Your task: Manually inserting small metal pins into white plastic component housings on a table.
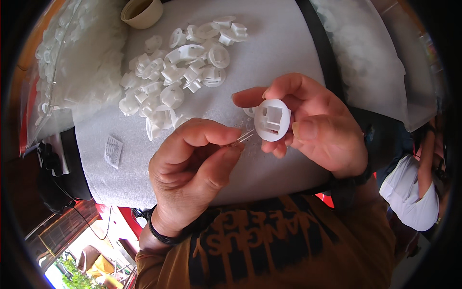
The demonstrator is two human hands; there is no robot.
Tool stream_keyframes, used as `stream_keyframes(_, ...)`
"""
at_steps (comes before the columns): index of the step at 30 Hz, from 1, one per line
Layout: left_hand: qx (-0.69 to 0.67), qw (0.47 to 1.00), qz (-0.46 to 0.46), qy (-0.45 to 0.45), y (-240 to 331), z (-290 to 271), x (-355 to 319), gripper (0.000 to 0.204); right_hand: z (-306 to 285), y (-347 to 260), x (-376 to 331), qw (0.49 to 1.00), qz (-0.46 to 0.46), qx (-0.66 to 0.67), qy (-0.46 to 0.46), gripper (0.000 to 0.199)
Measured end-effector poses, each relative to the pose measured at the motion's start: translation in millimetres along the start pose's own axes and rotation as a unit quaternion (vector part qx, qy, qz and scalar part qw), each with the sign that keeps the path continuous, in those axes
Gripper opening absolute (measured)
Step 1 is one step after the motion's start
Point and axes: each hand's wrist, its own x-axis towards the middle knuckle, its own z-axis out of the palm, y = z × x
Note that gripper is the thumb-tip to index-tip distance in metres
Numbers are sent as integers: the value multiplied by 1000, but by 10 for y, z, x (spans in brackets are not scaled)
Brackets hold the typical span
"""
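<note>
My right hand [322,123] grips a white round plastic part [272,120] by its edge, its face with square and slotted openings turned up. Pinched between the thumb and forefinger of my left hand [197,161] is a small piece with thin metal pins [246,136]; the fingertips hide its body. The pins point at the round part, with a small gap between them. Beyond my hands, a loose pile of similar white plastic parts [173,74] lies on the grey foam-covered table [269,43]. Another white piece, partly hidden, shows behind the held part.
A large clear bag of white pieces [91,62] stands at the left, another clear bag [358,58] at the right. At the far edge sits a cream-coloured cup [142,13]. A printed paper label [113,151] lies at the left. Another person [411,192] is at the far right.
</note>
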Motion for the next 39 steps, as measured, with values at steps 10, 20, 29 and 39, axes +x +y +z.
stream_keyframes(10, 117, 992, 40, -7, -36, 52, 57, 13, 42, -16, -15, 998, 27, -55, 19, 33)
stream_keyframes(20, 2, 999, -40, 4, -28, 36, 38, 13, 133, 8, -58, 996, 52, -39, 58, 36)
stream_keyframes(29, 54, 999, -4, 2, -50, 93, 86, 17, 127, 78, -30, 998, 47, -30, 36, 31)
stream_keyframes(39, -56, 998, -13, -35, -10, 28, 63, 15, 88, 64, -31, 995, 91, 27, 0, 50)
